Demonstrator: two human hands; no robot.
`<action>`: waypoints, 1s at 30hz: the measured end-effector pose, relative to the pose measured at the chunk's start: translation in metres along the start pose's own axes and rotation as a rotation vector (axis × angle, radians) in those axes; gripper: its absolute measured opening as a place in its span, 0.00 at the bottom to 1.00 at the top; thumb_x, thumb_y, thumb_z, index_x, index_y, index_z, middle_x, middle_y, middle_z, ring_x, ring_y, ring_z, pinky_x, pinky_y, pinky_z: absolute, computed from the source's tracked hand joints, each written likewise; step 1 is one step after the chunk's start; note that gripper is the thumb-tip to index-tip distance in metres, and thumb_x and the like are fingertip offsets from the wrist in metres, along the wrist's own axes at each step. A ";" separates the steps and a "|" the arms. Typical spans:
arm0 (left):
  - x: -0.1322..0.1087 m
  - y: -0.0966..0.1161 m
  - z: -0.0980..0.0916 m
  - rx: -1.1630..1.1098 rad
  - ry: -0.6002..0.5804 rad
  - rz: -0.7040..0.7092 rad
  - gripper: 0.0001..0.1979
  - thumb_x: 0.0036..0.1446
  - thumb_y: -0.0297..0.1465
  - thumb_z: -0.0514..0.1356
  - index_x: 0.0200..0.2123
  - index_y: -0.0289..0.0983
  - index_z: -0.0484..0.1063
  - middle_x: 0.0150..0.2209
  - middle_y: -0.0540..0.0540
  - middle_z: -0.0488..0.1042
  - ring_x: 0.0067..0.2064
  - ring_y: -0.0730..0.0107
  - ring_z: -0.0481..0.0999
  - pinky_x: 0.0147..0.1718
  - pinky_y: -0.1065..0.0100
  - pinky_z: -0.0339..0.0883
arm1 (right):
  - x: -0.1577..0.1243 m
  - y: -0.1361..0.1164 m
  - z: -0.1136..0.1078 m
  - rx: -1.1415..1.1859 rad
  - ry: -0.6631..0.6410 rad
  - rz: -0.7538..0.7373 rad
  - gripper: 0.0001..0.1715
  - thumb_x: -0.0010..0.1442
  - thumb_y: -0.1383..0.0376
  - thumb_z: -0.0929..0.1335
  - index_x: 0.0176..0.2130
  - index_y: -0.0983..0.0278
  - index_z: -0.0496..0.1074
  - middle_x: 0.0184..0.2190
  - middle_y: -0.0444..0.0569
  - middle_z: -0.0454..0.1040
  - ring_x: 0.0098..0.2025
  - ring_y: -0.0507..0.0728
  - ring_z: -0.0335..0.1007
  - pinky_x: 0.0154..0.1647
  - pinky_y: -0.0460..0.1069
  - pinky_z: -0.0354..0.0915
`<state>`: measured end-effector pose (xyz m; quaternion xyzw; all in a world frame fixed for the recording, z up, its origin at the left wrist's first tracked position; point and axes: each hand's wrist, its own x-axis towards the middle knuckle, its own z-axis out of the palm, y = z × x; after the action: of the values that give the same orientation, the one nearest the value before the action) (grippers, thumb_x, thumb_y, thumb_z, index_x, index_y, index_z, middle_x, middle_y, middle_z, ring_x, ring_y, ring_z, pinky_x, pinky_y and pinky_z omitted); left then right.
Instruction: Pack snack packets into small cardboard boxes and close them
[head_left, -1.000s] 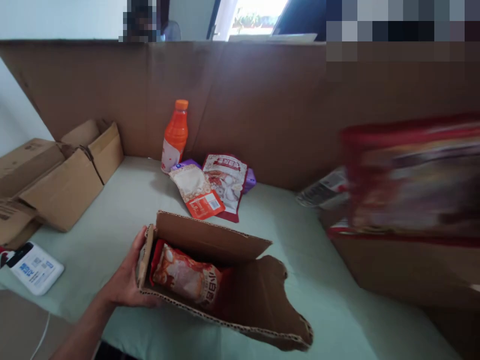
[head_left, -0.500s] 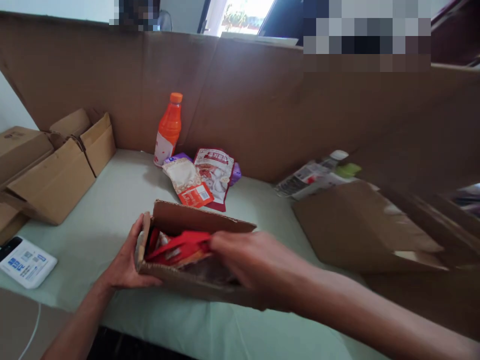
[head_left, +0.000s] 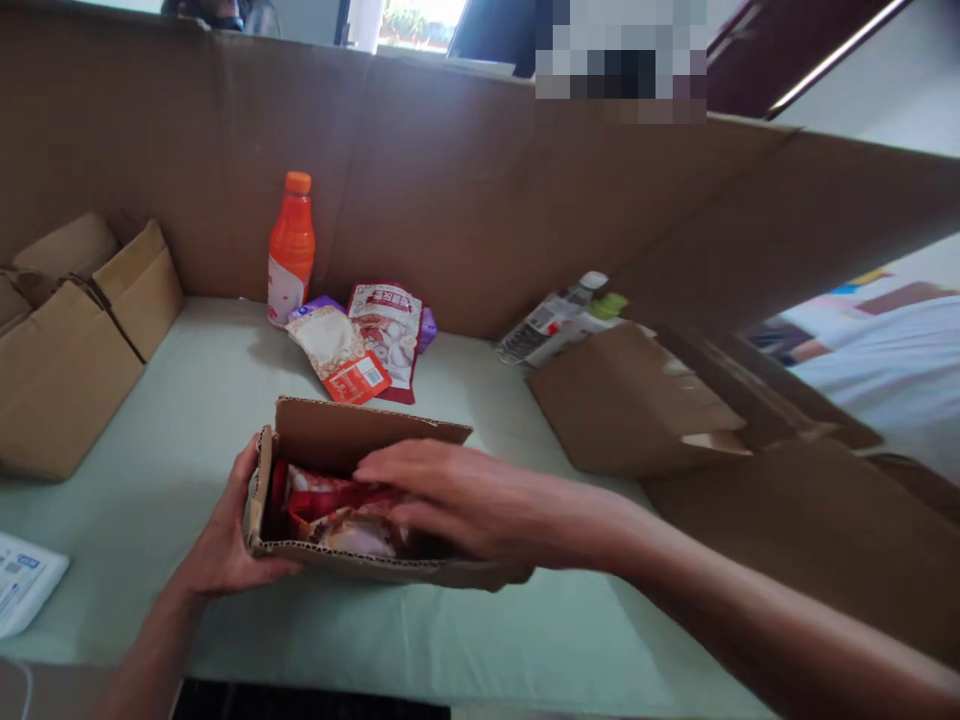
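Note:
A small open cardboard box (head_left: pixel 367 422) sits in front of me on the pale green cloth. My left hand (head_left: pixel 229 530) grips its left end, fingers outside the wall and thumb along the lower edge. Inside the box lies a red and white snack packet (head_left: pixel 322 495), with a paler printed part facing up. My right hand (head_left: pixel 450 495) reaches into the box from the right, its fingers stretched out and resting on the packet. The fingertips are partly hidden among the red film.
Behind the box lie two snack pouches (head_left: pixel 386 335) and an orange bottle (head_left: pixel 292 250). Clear bottles (head_left: pixel 551 320) lean at the right by a cardboard box (head_left: pixel 622 410). Another open carton (head_left: pixel 82 370) stands left, a white device (head_left: pixel 26 585) nearby. A cardboard wall (head_left: pixel 450 200) runs behind.
My right hand has lowered the red packet into the box and its fingers have loosened and spread over it. The left hand stays on the box. The view has turned right.

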<state>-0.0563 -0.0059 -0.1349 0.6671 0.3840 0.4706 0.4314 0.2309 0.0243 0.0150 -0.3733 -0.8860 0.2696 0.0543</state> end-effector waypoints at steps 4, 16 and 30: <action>-0.010 0.009 -0.002 0.099 0.007 0.076 0.57 0.47 0.54 0.71 0.74 0.50 0.46 0.74 0.38 0.48 0.74 0.39 0.49 0.70 0.41 0.48 | -0.098 0.014 0.001 0.004 0.595 0.185 0.13 0.70 0.59 0.65 0.48 0.49 0.77 0.45 0.46 0.82 0.46 0.60 0.80 0.46 0.53 0.76; -0.024 0.051 0.013 0.247 0.184 0.137 0.31 0.62 0.33 0.65 0.66 0.45 0.62 0.66 0.42 0.66 0.68 0.54 0.64 0.68 0.55 0.58 | -0.095 0.026 0.098 0.013 0.730 0.092 0.33 0.67 0.53 0.69 0.66 0.59 0.61 0.62 0.59 0.70 0.63 0.65 0.68 0.59 0.60 0.71; 0.003 0.077 0.015 0.764 0.069 0.121 0.32 0.63 0.31 0.58 0.69 0.48 0.54 0.66 0.39 0.61 0.66 0.49 0.64 0.63 0.44 0.64 | -0.061 0.035 0.099 -0.264 0.854 0.191 0.43 0.67 0.59 0.67 0.73 0.62 0.46 0.68 0.64 0.59 0.66 0.70 0.61 0.59 0.67 0.67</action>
<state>-0.0330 -0.0320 -0.0651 0.7848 0.5060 0.3405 0.1101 0.2674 -0.0408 -0.0806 -0.5347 -0.7727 -0.0198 0.3415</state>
